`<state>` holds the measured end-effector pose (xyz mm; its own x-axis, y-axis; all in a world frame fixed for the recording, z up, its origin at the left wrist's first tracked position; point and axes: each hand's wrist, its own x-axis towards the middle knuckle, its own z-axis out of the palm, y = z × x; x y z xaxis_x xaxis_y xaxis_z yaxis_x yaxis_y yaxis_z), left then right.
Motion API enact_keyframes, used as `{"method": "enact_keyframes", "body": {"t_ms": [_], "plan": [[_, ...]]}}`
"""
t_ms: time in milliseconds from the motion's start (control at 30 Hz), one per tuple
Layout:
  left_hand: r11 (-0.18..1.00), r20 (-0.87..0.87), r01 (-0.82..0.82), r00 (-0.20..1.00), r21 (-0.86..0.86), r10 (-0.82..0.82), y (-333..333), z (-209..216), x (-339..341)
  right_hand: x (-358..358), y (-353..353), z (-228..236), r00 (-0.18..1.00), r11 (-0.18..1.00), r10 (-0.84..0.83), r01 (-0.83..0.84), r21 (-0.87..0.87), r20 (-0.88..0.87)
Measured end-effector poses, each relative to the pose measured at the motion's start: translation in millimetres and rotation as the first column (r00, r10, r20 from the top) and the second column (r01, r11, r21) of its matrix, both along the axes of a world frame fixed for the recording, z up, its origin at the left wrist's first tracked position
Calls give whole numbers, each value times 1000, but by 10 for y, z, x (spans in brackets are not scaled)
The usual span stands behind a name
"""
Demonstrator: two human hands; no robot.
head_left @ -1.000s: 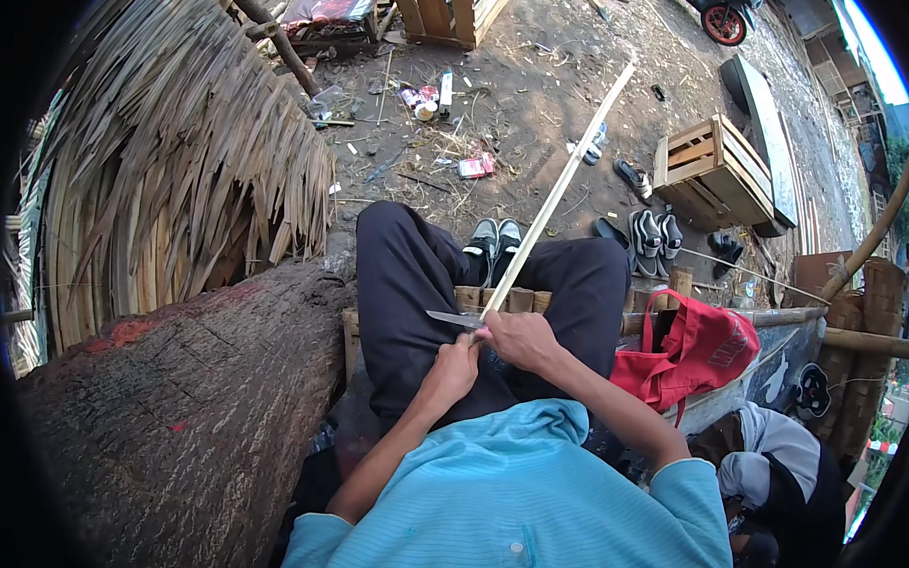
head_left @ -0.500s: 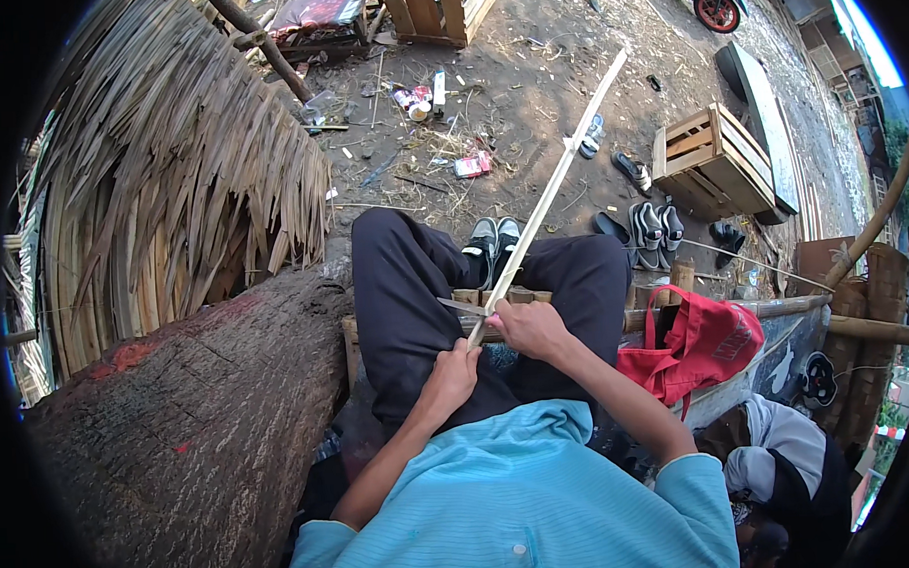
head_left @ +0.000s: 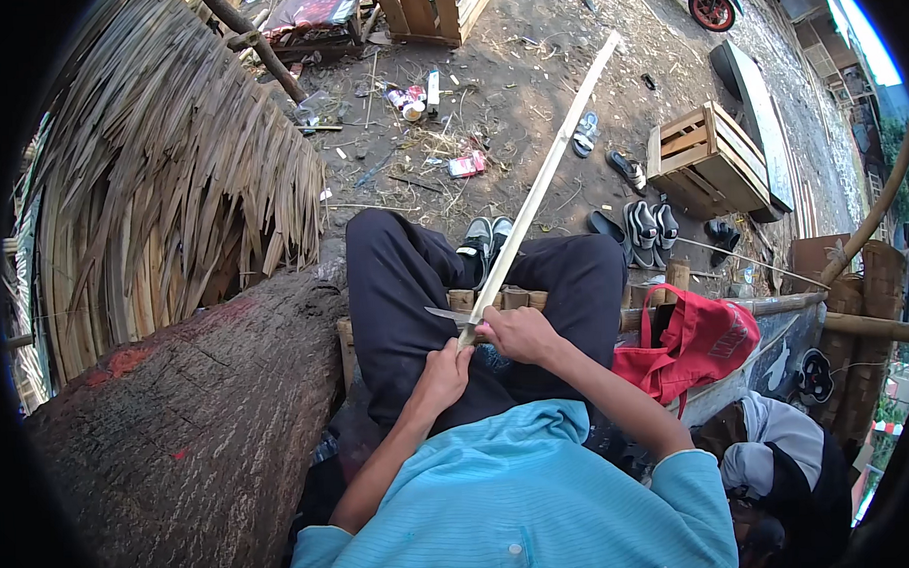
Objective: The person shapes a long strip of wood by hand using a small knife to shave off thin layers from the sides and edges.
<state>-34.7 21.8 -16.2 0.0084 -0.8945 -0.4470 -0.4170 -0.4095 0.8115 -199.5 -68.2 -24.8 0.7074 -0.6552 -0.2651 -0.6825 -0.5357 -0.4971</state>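
Observation:
A long, pale strip of split bamboo or wood (head_left: 544, 177) slants from between my knees up and away to the right, over the ground. My left hand (head_left: 443, 378) is closed on its near end, thumb along the strip. Just beyond it, my right hand (head_left: 522, 334) is closed round a knife (head_left: 446, 314), whose handle is mostly hidden; a bit of pink shows by the fingers. The knife's blade points left and crosses the strip close to my left hand. Both hands are above my lap, between dark trouser legs (head_left: 401, 316).
A large dark log (head_left: 179, 414) lies at my left beside a dried-leaf thatch (head_left: 189, 143). On the right are a red bag (head_left: 692, 341), a bamboo rail and a wooden crate (head_left: 710, 160). Sneakers (head_left: 643, 227), sandals and litter lie on the ground ahead.
The knife and my right hand have come slightly nearer my left hand along the strip. The strip's far end sits a little higher and further left in view; the whole view has shifted slightly.

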Motion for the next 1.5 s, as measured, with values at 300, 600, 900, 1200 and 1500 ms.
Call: {"method": "enact_keyframes", "body": {"t_ms": [300,600,900,1200,1500], "plan": [[998,50,47,998,32,-49,7,-79,-28,-137,-499,-240,938,944,-310,285,-167,-153],[998,61,59,996,9,-59,22,-39,-51,-236,-608,-34,895,887,-416,361,-287,-161],[995,-49,96,994,-16,-97,34,-109,21,-398,-550,-22,866,863,-495,480,-156,-69],[875,-603,135,772,465,202,-161,142,218,-159,193,-19,688,743,-667,586,324,286],[838,-673,143,673,527,308,-219,82,277,106,379,80,913,944,-330,325,61,239]]}}
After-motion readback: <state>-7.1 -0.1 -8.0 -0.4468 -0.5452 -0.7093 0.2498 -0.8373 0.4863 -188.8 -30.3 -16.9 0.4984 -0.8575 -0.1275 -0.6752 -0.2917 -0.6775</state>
